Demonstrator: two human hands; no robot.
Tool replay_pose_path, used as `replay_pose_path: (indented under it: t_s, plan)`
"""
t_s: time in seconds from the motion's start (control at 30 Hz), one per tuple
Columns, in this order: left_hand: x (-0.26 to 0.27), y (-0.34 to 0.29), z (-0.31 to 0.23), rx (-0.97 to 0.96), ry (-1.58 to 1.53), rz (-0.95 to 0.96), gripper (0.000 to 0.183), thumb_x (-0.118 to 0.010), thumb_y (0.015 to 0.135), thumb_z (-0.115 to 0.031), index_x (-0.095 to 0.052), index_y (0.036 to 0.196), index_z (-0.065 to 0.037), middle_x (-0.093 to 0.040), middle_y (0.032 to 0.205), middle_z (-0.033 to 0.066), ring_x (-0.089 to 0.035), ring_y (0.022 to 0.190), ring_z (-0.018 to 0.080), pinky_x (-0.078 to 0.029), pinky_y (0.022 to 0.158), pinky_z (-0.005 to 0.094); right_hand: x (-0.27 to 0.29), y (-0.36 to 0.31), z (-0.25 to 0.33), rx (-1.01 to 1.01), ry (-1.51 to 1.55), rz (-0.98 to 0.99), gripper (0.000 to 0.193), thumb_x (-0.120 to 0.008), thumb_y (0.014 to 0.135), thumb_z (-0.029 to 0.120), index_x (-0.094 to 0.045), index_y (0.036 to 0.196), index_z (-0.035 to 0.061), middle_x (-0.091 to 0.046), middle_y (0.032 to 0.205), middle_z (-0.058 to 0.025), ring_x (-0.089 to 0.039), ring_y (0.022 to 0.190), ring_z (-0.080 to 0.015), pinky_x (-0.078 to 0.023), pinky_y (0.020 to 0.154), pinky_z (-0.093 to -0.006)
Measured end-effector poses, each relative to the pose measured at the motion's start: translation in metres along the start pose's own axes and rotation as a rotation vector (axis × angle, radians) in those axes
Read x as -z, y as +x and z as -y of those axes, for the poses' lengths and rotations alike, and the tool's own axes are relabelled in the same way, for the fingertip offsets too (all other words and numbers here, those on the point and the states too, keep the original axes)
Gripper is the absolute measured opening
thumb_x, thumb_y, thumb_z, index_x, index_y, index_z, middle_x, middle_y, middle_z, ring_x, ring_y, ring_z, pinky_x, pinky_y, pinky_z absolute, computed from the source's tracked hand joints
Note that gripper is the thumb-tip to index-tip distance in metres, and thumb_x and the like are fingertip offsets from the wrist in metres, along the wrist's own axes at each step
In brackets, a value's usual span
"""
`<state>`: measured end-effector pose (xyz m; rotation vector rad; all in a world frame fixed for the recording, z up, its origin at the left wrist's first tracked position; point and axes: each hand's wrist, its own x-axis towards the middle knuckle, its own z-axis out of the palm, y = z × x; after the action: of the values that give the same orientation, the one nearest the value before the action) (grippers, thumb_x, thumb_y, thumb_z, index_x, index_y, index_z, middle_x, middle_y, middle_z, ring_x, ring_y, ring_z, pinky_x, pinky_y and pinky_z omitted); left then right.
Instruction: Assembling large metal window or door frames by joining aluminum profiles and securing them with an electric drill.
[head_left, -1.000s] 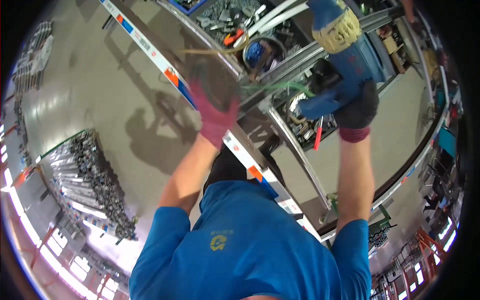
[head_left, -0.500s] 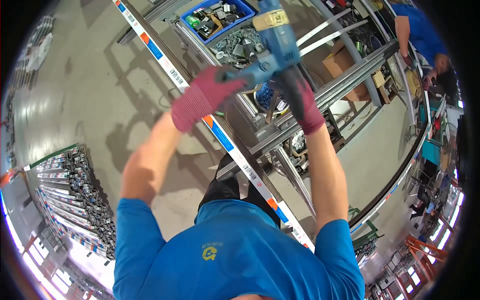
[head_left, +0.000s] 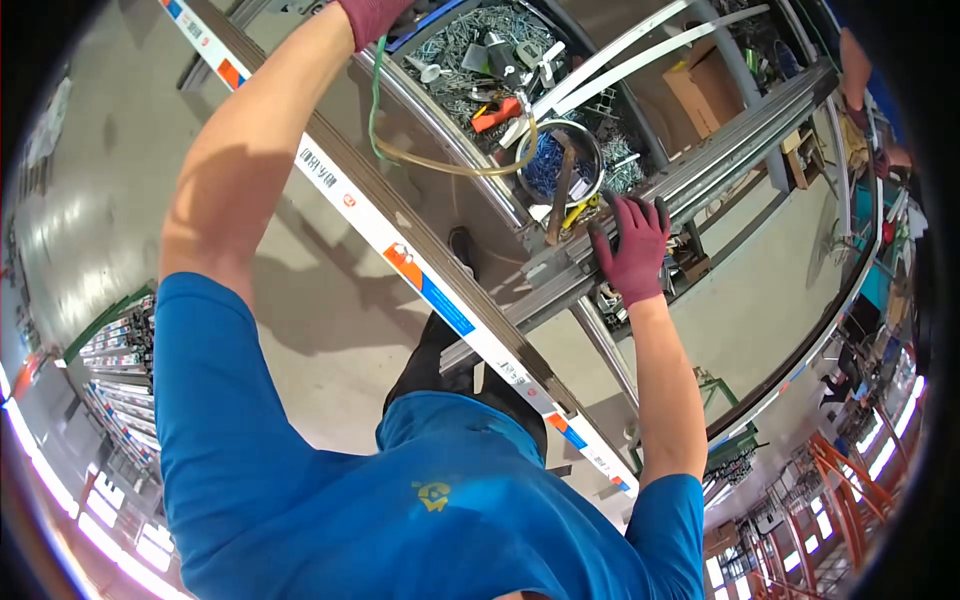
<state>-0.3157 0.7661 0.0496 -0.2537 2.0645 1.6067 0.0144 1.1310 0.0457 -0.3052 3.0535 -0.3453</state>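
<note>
My left hand, in a maroon work glove, reaches past the top edge; its fingers are out of sight, so what it holds does not show. Close to it hangs a thin green and yellowish hose, curving over a tray of screws. My right hand, gloved in maroon with dark fingertips, rests with fingers apart on a grey metal rail, gripping no tool. Just left of it, a round tub holds blue screws, and a hammer leans across its rim.
A long framed profile with a printed white strip runs diagonally before my body. An orange-handled tool and white strips lie over the trays. Cardboard stands in a box. Another person's arm is at right; bundled profiles lie at left.
Both hands were on a blue power drill, which is now out of view. My left hand has moved up past the top edge; my right hand has come down onto the rail.
</note>
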Motion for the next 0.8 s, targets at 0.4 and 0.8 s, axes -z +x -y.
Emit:
replay_pose_path:
  t_s: [0.4,0.8]
  plan:
    - [0.075,0.114,0.023,-0.22,1.029,-0.331,0.068,-0.067,0.093,-0.058,-0.069,0.115,0.007,-0.07,0.119,0.0306,-0.068,0.105,0.0448,-0.053,0.095,0.0478,-0.009,-0.002,0.004,-0.046,0.054,0.027,0.057,-0.075,0.08,0.032,-0.064,0.131,0.0078,-0.067,0.125,-0.0133,-0.057,0.123,-0.0359,-0.029,0.118,-0.0591]
    - [0.047,0.169,0.027,-0.18,1.204,-0.213,0.053,-0.065,0.093,-0.054,-0.069,0.12,-0.009,-0.074,0.115,0.0207,-0.069,0.109,0.0411,-0.054,0.092,0.051,0.008,0.018,0.011,-0.078,0.065,0.047,0.055,-0.074,0.076,0.032,-0.067,0.126,0.009,-0.069,0.12,-0.0107,-0.059,0.121,-0.0341,-0.03,0.117,-0.0602]
